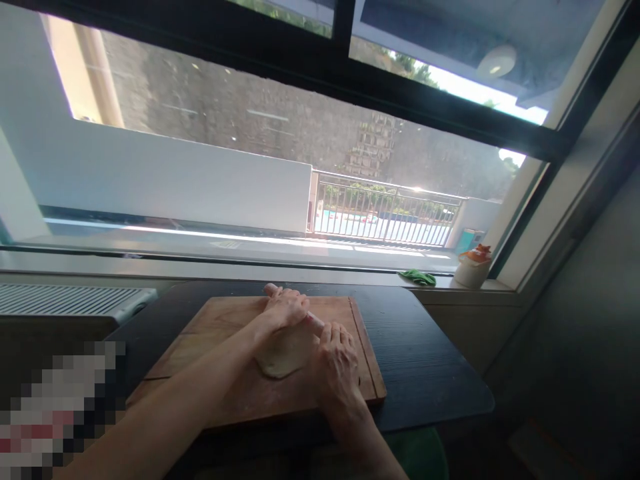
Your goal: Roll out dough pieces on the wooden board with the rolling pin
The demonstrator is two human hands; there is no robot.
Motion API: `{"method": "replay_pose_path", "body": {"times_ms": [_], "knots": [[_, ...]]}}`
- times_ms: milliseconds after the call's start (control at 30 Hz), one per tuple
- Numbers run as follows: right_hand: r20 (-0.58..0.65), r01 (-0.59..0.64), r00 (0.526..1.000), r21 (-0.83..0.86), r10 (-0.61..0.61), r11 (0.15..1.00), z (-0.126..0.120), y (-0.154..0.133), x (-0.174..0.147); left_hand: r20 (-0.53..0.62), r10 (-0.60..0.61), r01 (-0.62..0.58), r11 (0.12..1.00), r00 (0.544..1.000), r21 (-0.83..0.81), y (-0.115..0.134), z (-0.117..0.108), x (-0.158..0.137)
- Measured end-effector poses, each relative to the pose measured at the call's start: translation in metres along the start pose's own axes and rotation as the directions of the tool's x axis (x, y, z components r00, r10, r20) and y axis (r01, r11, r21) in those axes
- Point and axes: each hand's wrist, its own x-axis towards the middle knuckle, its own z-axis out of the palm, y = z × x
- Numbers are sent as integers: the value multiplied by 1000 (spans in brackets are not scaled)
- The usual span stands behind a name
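Note:
A flattened piece of pale dough [285, 352] lies on a wooden cutting board [235, 400]. Across its far part runs a rolling pin [314, 323], slanted from upper left to lower right. My left hand [286, 307] is wrapped over the pin toward its far left end, which pokes out beyond the fingers. Nearer to me, my right hand [336, 357] is closed over the pin's right end and hides it. My left forearm passes over the board's left side. Some of the dough is covered by my hands.
The board rests on a dark table [420, 360] below a wide window. On the sill are a green cloth [419, 277] and a white container [471, 272] with something orange on top. A radiator [75, 300] stands at left, and a green stool [423, 453] shows under the table.

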Motion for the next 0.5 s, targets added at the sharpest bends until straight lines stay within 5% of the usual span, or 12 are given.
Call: {"method": "replay_pose_path", "body": {"times_ms": [167,500], "knots": [[-17,1,1000,4,-1,1000,2,0,0,24,3,-3,1000,1000,18,6,7,-15],[155,82,983,77,-94,994,-10,40,35,93,-63,60,998,994,32,27,37,77]]}}
